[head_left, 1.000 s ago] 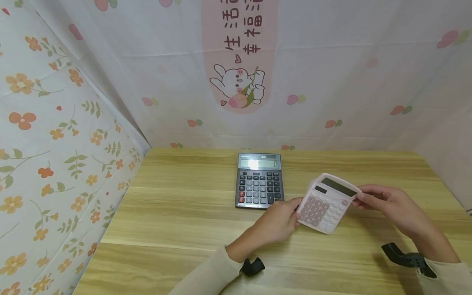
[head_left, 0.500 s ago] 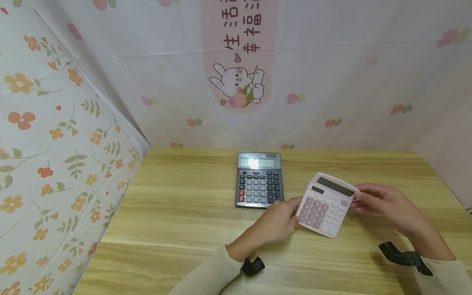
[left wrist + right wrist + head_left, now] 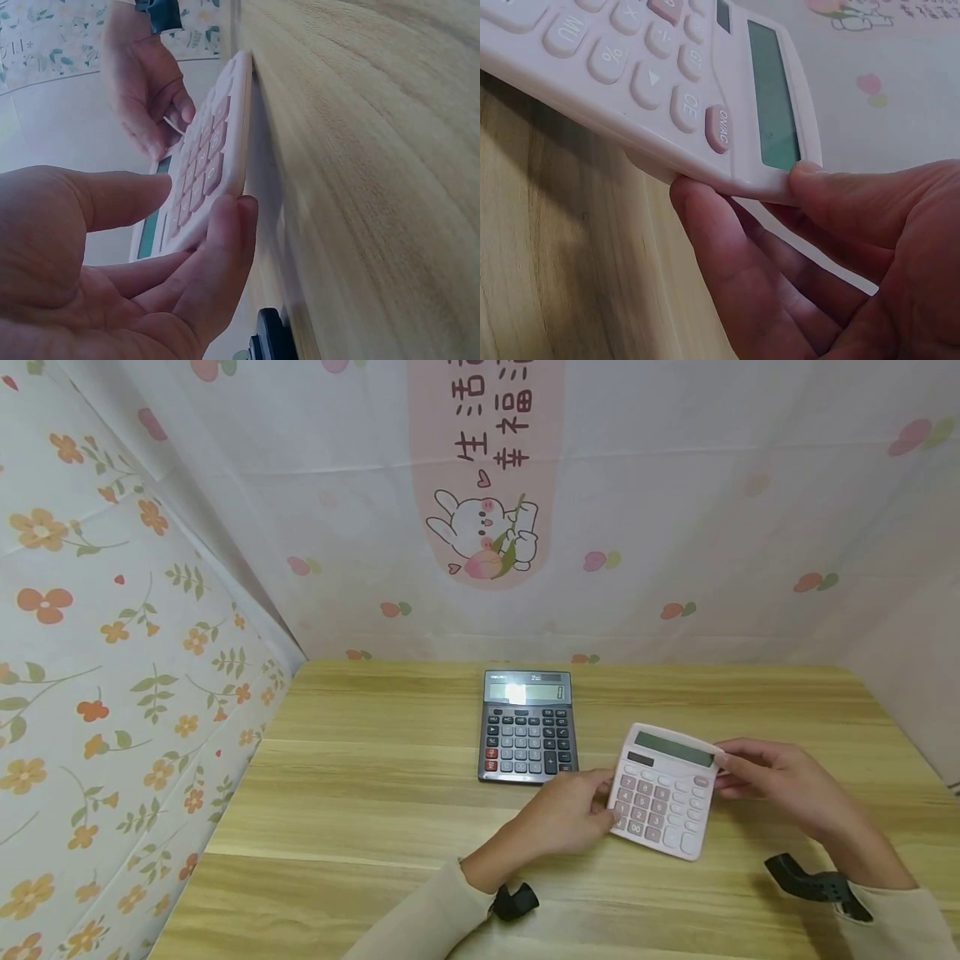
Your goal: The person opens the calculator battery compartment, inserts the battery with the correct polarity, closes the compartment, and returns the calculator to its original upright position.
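Note:
A pale pink calculator (image 3: 663,793) with mauve number keys is held between both hands, turned slightly and tilted, its screen end raised off the table. At its left edge my left hand (image 3: 566,810) holds it, thumb over the key side and fingers (image 3: 217,255) against the edge and underside. The upper right corner is pinched by my right hand (image 3: 780,781), thumb beside the screen and fingers (image 3: 720,225) below. A dark grey calculator (image 3: 528,727) with red keys lies flat to the left, its screen reading 0.
The wooden table (image 3: 360,810) runs back to a white printed cloth (image 3: 322,510) with a rabbit picture. A floral cloth (image 3: 112,693) hangs along the left side. Black straps (image 3: 813,881) sit at both wrists.
The pink calculator has come lower, shifted slightly left and turned more upright to the view. My right hand has moved a little left with it; my left hand has barely moved.

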Tool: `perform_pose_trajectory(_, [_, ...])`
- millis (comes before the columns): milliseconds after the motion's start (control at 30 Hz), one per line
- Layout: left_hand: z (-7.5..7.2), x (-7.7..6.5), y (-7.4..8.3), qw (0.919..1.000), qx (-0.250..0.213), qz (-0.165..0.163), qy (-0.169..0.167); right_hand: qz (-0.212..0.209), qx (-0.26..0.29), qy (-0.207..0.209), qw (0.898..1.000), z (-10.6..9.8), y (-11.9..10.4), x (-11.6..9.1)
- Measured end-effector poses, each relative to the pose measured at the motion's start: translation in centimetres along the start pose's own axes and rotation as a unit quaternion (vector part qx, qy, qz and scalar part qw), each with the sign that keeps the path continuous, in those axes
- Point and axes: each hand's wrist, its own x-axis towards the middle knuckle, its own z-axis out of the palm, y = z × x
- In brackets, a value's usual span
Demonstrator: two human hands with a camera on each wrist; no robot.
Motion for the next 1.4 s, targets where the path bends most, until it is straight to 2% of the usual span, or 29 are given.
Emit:
perform_pose_trajectory(400, [0.4, 0.2, -0.3, 0.9977, 0.068, 0.007, -0.006, 0.031, -0.037, 0.0, 0.999, 0.4, -0.4, 0.0])
perform_pose_trajectory(567, [0.5, 0.2, -0.3, 0.9974, 0.071, 0.004, -0.013, 0.033, -0.042, 0.002, 0.999, 0.6, -0.4, 0.1])
perform_pose_trajectory(900, [0.6, -0.1, -0.2, 0.9954, 0.085, -0.031, -0.032, 0.042, -0.047, 0.004, 0.998, 0.8, -0.1, 0.2])
perform_pose_trajectory(1400, [0.6, -0.1, -0.2, 0.994, 0.095, -0.033, -0.044, 0.055, -0.05, 0.006, 0.997, 1.4, 0.1, 0.5])
